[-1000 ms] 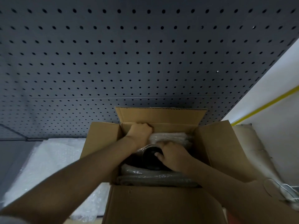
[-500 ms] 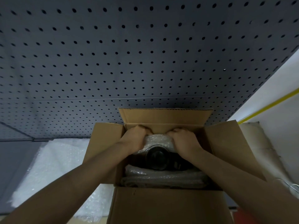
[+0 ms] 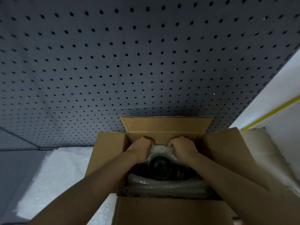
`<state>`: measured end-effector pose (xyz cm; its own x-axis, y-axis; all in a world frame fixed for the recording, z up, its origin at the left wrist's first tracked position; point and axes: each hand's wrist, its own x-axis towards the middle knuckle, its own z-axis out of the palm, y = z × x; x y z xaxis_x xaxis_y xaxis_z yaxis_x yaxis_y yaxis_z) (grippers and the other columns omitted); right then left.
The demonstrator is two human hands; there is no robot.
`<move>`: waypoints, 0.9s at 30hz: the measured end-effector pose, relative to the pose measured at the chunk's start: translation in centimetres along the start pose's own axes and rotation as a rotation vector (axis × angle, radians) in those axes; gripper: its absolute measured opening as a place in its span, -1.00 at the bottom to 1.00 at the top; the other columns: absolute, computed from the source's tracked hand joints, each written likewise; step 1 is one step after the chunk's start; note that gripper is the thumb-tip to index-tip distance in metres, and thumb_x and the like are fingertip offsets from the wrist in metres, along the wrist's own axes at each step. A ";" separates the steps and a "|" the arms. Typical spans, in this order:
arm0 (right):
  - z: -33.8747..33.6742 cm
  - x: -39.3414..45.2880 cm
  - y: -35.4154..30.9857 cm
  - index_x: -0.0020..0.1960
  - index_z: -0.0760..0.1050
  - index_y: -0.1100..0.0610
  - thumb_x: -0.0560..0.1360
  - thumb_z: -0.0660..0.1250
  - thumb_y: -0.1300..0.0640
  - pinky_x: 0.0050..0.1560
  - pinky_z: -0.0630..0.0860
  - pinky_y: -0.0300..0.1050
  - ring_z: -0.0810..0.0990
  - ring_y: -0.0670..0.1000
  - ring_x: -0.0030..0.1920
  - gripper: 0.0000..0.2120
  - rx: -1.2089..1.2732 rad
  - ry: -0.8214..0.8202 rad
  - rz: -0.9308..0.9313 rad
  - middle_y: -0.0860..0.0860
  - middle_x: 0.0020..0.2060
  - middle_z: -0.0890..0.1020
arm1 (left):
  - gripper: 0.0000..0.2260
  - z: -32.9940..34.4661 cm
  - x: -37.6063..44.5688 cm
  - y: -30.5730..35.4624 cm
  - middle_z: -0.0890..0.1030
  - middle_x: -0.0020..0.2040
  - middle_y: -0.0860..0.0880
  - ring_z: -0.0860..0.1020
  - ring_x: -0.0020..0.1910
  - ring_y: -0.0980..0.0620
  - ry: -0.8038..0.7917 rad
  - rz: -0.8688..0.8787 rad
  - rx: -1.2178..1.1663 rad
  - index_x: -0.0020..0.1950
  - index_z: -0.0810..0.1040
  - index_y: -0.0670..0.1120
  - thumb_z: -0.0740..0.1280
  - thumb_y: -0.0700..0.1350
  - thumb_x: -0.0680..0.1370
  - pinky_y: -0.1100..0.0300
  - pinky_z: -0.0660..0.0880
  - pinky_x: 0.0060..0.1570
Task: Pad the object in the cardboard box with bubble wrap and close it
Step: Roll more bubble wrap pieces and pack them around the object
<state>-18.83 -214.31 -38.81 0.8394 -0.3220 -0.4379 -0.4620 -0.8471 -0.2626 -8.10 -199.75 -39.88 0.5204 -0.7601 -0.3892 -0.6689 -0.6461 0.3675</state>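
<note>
Both hands' curled fingers (image 3: 172, 142) clamp bubble wrap (image 3: 159, 149) just beyond the dark object (image 3: 159, 167) in the cardboard box (image 3: 165, 210).

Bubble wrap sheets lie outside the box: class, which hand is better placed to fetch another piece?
Left, probably. The loose bubble wrap lies beside the cardboard box on the left hand's side; the right hand would cross over.

1 head view, close above the open cardboard box (image 3: 165, 210), facing forward-down.
</note>
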 end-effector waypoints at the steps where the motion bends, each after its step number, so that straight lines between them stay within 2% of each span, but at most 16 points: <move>1: 0.0 -0.3 0.2 0.13 0.56 -0.03 0.46 0.29 0.28 0.18 0.52 -0.04 0.55 0.03 0.17 -0.68 0.054 0.021 0.013 -0.02 0.18 0.59 | -0.70 -0.2 -0.2 -0.1 0.62 0.18 -0.01 0.55 0.17 0.00 0.005 -0.014 -0.011 0.16 0.60 -0.03 0.30 -0.28 0.49 0.17 0.46 0.20; 5: -0.4 -1.9 0.8 0.08 0.58 -0.03 0.47 0.25 0.30 0.14 0.53 -0.09 0.56 -0.03 0.13 -0.69 0.196 0.083 0.032 -0.04 0.16 0.59 | -0.60 -1.3 -1.6 -0.5 0.57 0.23 0.01 0.54 0.19 -0.02 0.064 -0.068 0.050 0.22 0.55 0.00 0.25 -0.35 0.47 0.13 0.50 0.17; 8: -1.2 -3.1 0.9 0.08 0.59 0.01 0.45 0.35 0.27 0.13 0.53 -0.17 0.57 -0.08 0.10 -0.73 0.303 0.106 0.017 -0.06 0.11 0.62 | -0.62 -2.5 -2.9 -0.7 0.56 0.23 0.00 0.53 0.19 -0.01 0.103 -0.090 0.065 0.21 0.54 -0.01 0.31 -0.33 0.45 0.16 0.48 0.17; 12: -2.0 -4.4 -0.3 0.12 0.59 0.05 0.40 0.45 0.25 0.12 0.48 -0.29 0.57 -0.13 0.06 -0.69 0.447 0.121 -0.058 -0.05 0.08 0.63 | -0.65 -4.1 -4.9 -0.4 0.58 0.15 0.00 0.54 0.13 0.02 0.134 -0.100 -0.027 0.16 0.54 -0.01 0.37 -0.29 0.42 0.11 0.51 0.14; 14: -2.4 -5.0 -1.4 0.11 0.58 0.05 0.37 0.49 0.23 0.13 0.49 -0.26 0.57 -0.11 0.06 -0.67 0.513 0.097 -0.084 -0.05 0.03 0.61 | -0.67 -4.6 -6.1 -0.3 0.57 0.12 0.02 0.55 0.14 0.05 0.170 -0.084 -0.061 0.15 0.54 0.01 0.39 -0.25 0.43 0.20 0.51 0.08; 17: -2.7 -5.6 -3.3 0.07 0.57 0.01 0.37 0.49 0.22 0.07 0.48 -0.28 0.54 -0.13 0.02 -0.69 0.515 0.093 -0.115 -0.08 -0.02 0.57 | -0.69 -5.8 -8.5 -0.1 0.57 0.09 0.15 0.54 0.13 0.16 0.253 -0.072 0.103 0.19 0.53 0.09 0.39 -0.09 0.46 0.45 0.32 -0.20; 18: -2.8 -5.9 -4.0 0.08 0.57 0.00 0.38 0.48 0.23 0.07 0.49 -0.26 0.54 -0.12 0.03 -0.69 0.507 0.094 -0.119 -0.07 0.00 0.57 | -0.70 -6.1 -9.3 -0.3 0.58 0.09 0.17 0.55 0.12 0.17 0.278 -0.070 0.131 0.19 0.54 0.10 0.39 -0.05 0.46 0.46 0.30 -0.20; 21: -3.1 -6.5 -6.1 0.13 0.55 0.03 0.41 0.45 0.26 0.13 0.50 -0.19 0.55 -0.09 0.07 -0.67 0.452 0.100 -0.125 -0.05 0.05 0.58 | -0.79 -6.8 -11.3 -1.3 0.65 0.02 0.12 0.60 0.04 0.09 0.326 -0.076 0.117 0.10 0.59 0.06 0.34 -0.08 0.48 0.26 0.46 0.05; 24: -3.2 -6.9 -8.2 0.14 0.55 0.03 0.41 0.44 0.26 0.13 0.51 -0.16 0.55 -0.08 0.08 -0.67 0.344 0.129 -0.127 -0.06 0.07 0.58 | -0.84 -7.7 -13.3 -2.6 0.62 -0.04 0.00 0.60 -0.06 -0.04 0.362 -0.140 0.092 0.04 0.59 -0.02 0.23 -0.13 0.55 0.14 0.52 -0.07; 27: -3.1 -6.9 -11.0 0.13 0.55 0.01 0.43 0.41 0.26 0.13 0.54 -0.09 0.56 -0.04 0.08 -0.68 0.239 0.146 -0.110 -0.05 0.07 0.58 | -0.75 -8.5 -15.3 -5.1 0.61 0.10 -0.02 0.61 0.01 -0.05 0.381 -0.180 0.174 0.18 0.55 0.01 0.24 -0.17 0.54 0.11 0.55 0.00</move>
<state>-18.66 -204.07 -30.17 0.9124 -0.3063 -0.2716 -0.4060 -0.7621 -0.5044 -8.12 -185.41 -28.65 0.7730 -0.6290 -0.0831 -0.6121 -0.7738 0.1629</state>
